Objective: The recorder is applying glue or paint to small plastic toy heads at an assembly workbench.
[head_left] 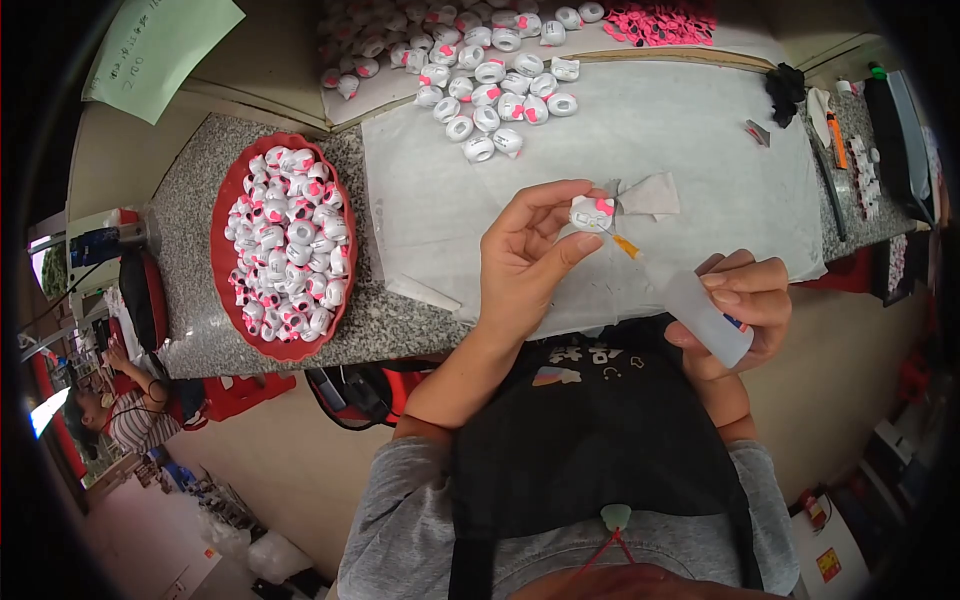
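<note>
My left hand (530,250) pinches a small white cat-head piece (592,214) with a pink bow between thumb and fingers, over the paper-covered worktop. In my right hand (745,305) is a translucent white squeeze bottle (712,325), tilted so its neck points toward the piece. Its thin needle tip, with an orange base (627,246), reaches the lower edge of the piece; I cannot tell whether it touches. Just beyond the piece lies a crumpled pale cloth or tissue scrap (650,196).
A red scalloped basket (219,255) full of similar pieces stands left. Many loose white pieces (487,95) and a pink pile of small parts (660,25) lie at the back. An orange-handled tool (837,140) sits far right. Another person (140,415) sits at far left.
</note>
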Tool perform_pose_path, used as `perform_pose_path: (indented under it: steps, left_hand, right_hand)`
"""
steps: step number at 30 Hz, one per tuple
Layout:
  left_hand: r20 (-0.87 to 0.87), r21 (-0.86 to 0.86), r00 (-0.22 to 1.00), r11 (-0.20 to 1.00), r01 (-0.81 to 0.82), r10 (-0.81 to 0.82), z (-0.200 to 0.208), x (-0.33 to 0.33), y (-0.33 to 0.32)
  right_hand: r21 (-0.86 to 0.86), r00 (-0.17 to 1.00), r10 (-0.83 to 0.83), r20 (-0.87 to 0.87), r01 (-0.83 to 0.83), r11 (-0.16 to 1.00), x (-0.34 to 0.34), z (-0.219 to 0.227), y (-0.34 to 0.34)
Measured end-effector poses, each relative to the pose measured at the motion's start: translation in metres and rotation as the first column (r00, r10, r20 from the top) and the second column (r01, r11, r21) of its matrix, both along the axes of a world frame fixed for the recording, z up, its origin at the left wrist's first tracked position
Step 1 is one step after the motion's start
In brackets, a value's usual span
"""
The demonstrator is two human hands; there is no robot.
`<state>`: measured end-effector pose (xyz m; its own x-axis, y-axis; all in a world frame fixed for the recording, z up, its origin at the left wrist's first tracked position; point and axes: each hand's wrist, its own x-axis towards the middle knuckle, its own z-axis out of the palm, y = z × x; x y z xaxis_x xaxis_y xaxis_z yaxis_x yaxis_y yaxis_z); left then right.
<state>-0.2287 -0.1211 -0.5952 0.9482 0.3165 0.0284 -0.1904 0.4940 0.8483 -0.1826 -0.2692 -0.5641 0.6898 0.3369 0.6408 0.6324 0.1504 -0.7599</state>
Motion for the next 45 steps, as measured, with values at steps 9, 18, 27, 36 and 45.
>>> perform_pose_path:
  steps: [9, 18, 27, 36, 45]
  left_hand:
    - [-0.01, -0.011, 1.0, 1.0, 0.006, -0.006, -0.0016, -0.0001, 0.0]
    - [-0.006, -0.009, 1.0, 1.0, 0.019, -0.019, -0.002, -0.0013, 0.0002]
    - [0.001, -0.018, 0.999, 0.999, 0.049, -0.049, -0.0045, -0.0007, 0.0003]
    - [0.04, 0.229, 0.999, 0.974, -0.003, -0.006, -0.0066, 0.0, -0.001]
    - [0.031, 0.292, 0.999, 0.956, -0.034, 0.026, -0.0058, -0.0013, -0.0009]
  right_hand:
    - [0.021, 1.0, 0.016, 0.002, -0.016, 1.0, 0.0002, -0.0015, -0.0007]
    - [0.108, 1.0, 0.014, -0.012, -0.012, 0.994, 0.0003, -0.0068, -0.0014]
    - [0.141, 0.999, 0.035, -0.028, -0.03, 0.99, -0.0006, -0.0087, 0.0001]
    - [0.101, 0.999, 0.024, -0.022, -0.021, 0.995, 0.0009, -0.0086, 0.0]
    - [-0.02, 0.999, 0.053, 0.01, -0.053, 0.998, 0.0008, -0.0026, -0.0003]
